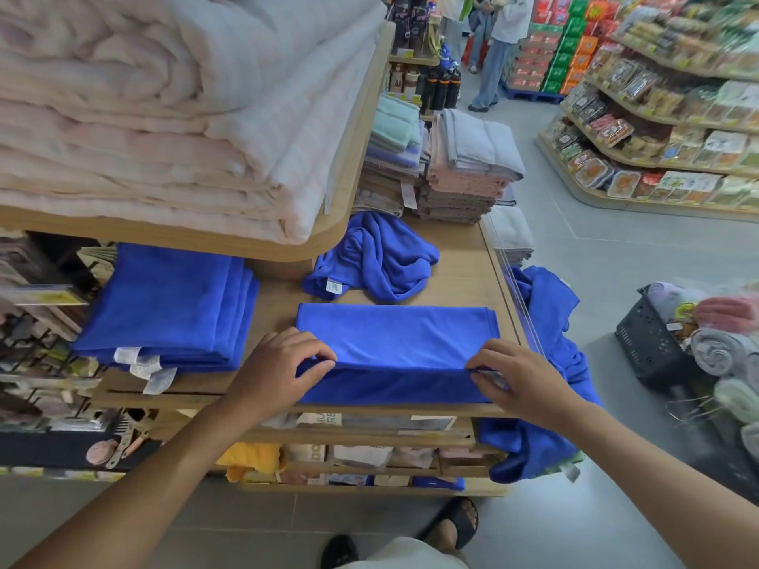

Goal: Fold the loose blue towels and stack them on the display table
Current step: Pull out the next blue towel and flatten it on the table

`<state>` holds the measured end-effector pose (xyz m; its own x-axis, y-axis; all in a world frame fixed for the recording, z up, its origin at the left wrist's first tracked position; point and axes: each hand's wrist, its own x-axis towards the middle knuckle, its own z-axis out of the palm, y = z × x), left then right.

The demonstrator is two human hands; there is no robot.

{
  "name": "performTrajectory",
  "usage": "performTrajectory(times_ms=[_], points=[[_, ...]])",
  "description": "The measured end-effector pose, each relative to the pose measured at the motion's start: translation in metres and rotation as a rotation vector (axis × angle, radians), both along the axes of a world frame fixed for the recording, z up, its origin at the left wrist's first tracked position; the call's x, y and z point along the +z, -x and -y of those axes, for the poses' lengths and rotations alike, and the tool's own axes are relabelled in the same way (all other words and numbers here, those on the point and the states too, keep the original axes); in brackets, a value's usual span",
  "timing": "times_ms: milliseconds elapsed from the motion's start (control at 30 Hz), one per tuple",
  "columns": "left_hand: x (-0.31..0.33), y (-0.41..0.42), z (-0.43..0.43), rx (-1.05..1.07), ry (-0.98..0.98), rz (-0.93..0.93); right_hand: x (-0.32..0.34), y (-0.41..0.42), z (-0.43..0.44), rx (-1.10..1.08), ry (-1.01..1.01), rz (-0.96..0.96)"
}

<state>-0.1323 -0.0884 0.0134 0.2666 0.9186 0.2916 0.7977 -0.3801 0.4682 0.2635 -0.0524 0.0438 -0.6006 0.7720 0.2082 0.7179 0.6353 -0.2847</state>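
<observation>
On the wooden display table (464,277), at its left side, lies one stack of folded blue towels (164,305). Three white labels stick out at its near edge, but the number of towels in it cannot be told. Above it, an upper shelf (328,236) carries pale folded quilts.

Just right of the stack, the left hand (283,363) pinches the near left corner of one flat blue towel (394,334), fingers curled over the fold. This towel lies as a long band across the table's front, and its near edge hangs slightly over the table's lip. Behind it sits one crumpled blue towel (373,260), one white label showing, apart from the flat one. Farther back stand two piles of folded towels, one mint and purple (394,137), one pink and grey (464,174).

The right hand (517,371) grips the near right corner of the same flat towel. Past it, loose blue cloth (530,445) hangs off the table's right side; whether one towel or more cannot be told. Far right, on the floor, stands one black basket (649,347) with rolled towels beside it.
</observation>
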Motion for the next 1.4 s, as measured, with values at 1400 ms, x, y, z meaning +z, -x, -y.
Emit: performTrajectory(times_ms=[1400], points=[[-0.045, -0.093, -0.042, 0.214, 0.233, -0.364, -0.06, 0.027, -0.027, -0.74, 0.187, 0.217]])
